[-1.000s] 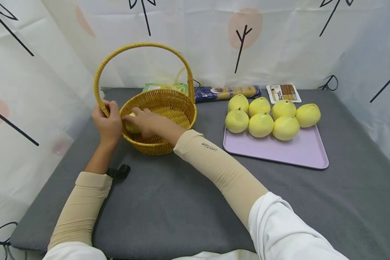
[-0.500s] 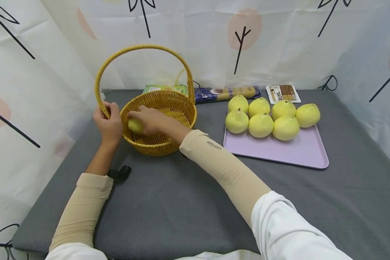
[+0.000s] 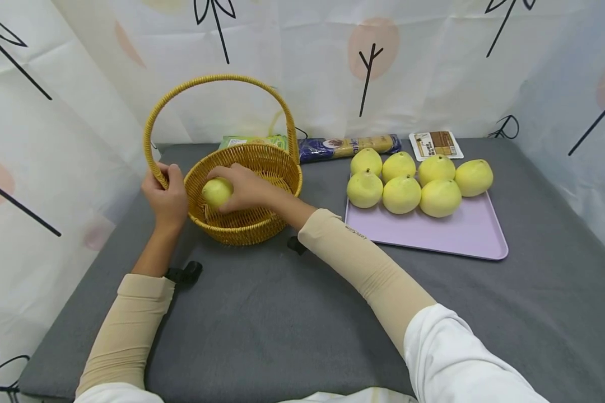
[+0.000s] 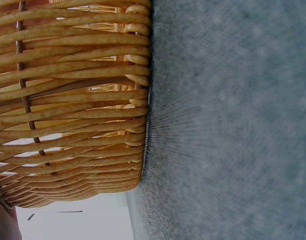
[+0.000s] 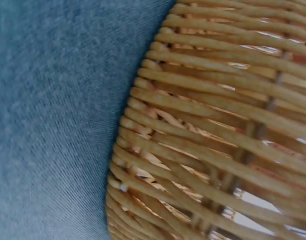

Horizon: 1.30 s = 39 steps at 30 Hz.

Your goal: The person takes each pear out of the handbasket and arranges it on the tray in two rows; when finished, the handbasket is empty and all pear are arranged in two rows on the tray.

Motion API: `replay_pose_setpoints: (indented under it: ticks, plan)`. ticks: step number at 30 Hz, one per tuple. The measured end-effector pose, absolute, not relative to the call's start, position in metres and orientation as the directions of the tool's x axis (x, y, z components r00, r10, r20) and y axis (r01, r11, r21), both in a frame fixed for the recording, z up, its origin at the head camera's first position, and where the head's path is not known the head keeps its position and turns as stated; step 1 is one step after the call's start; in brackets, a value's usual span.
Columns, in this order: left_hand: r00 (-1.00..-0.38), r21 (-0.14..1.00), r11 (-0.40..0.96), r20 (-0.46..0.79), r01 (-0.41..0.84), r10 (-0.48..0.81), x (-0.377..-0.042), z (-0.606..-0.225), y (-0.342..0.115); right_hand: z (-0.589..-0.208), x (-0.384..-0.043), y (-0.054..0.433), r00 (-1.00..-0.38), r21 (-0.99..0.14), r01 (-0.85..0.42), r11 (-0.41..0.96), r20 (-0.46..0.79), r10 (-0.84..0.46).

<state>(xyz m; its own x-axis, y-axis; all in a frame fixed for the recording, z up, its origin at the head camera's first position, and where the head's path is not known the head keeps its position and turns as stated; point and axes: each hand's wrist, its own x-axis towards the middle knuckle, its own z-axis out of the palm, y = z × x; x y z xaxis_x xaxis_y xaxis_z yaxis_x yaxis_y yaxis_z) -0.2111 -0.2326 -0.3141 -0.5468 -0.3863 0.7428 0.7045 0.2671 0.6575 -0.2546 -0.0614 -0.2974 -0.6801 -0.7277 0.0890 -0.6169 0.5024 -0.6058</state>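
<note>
In the head view, my left hand (image 3: 166, 197) grips the left foot of the tall arched handle of a yellow woven basket (image 3: 239, 237). My right hand (image 3: 246, 189) reaches over the rim and holds a yellow-green pear (image 3: 215, 193) inside the basket, toward its left side. The fingers curl over the pear's top and right; its left face shows. Through the left wrist view runs the basket's woven wall (image 4: 73, 117), with a bit of the left hand (image 4: 5, 224) at the lower left corner. Weave (image 5: 208, 115) fills the right wrist view's right side.
A lilac tray (image 3: 423, 240) at the right bears two rows of pears (image 3: 401, 194) along its back. Behind lie a green packet (image 3: 254, 141), a blue and yellow pasta packet (image 3: 350, 146) and a brown and white pack (image 3: 436, 145). A grey cloth (image 3: 262, 319) covers the table.
My right hand has drawn back a little to the right with the pear, and more of the pear shows. The left hand stays on the handle.
</note>
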Motion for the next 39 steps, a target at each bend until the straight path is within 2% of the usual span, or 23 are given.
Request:
replay_pose_setpoints:
  ticks: [9,16,30,39]
  plan:
    - [-0.521,0.634,0.288,0.764,0.718,-0.381,-0.210,-0.311,-0.231,-0.283,-0.241,-0.034,-0.705,-0.818,-0.492,0.298,0.174,-0.687]
    - [-0.526,0.636,0.296,0.763,0.712,-0.376,-0.207,-0.314,-0.231,-0.283,-0.220,0.000,-0.702,-0.858,-0.490,0.153,0.285,-0.652]
    - [-0.538,0.646,0.303,0.757,0.700,-0.371,-0.206,-0.314,-0.228,-0.266,-0.175,0.060,-0.761,-0.901,-0.433,0.033,0.346,-0.549]
    - [-0.536,0.647,0.287,0.754,0.706,-0.380,-0.207,-0.312,-0.228,-0.251,-0.152,0.107,-0.803,-0.906,-0.410,0.106,0.303,-0.512]
